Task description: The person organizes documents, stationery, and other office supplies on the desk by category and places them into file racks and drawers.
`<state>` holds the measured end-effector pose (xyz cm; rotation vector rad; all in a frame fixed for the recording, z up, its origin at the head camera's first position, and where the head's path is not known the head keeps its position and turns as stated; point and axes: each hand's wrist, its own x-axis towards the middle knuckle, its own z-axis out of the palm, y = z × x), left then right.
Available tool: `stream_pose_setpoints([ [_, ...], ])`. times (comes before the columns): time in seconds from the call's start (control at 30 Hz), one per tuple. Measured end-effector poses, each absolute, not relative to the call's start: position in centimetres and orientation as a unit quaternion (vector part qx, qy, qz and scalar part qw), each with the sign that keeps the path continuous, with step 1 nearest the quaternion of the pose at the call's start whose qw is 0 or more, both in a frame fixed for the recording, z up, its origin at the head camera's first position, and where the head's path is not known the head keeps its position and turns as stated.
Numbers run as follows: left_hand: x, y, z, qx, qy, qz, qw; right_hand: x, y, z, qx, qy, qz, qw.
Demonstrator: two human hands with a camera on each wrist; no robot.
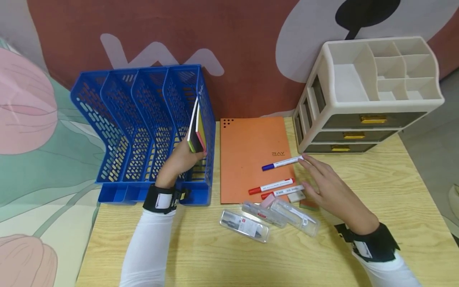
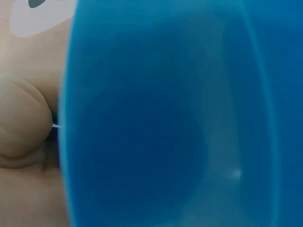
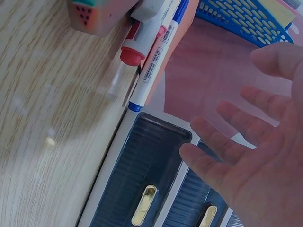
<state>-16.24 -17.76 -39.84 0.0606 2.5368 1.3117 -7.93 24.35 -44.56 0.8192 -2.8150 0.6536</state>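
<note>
A blue plastic magazine rack with perforated walls [image 1: 118,193] stands at the left; in its rightmost slot the left hand [image 1: 179,159] grips thin booklets with dark and yellow covers and coloured edges [image 1: 196,139], which stand tilted near the right wall. Beside the rack lies a flat orange folder [image 1: 247,159], with clear plastic cases [image 1: 264,214] in front and two red-capped white markers [image 1: 271,186] and a blue-capped white marker [image 1: 283,162] across it. The right hand [image 1: 333,191], fingers loosely spread and gripping nothing, is just beside the markers, before a white plastic drawer unit with gold handles [image 1: 383,107].
</note>
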Motion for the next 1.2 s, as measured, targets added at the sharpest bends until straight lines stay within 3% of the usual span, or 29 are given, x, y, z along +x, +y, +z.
stream_pose_setpoints([
  [0.23,-16.0,-17.8,-40.1,0.094,0.857,0.489,0.131,-7.8,24.4,-44.4,0.266,-0.939,0.209,0.068],
  [0.7,-16.5,-17.1,-40.6,0.096,0.886,0.452,0.049,-7.7,24.6,-44.2,0.248,-0.945,0.207,0.053],
  [1.2,-17.1,-17.6,-40.7,0.095,0.923,0.372,0.036,-7.8,25.0,-44.5,0.252,-0.941,0.215,0.065],
])
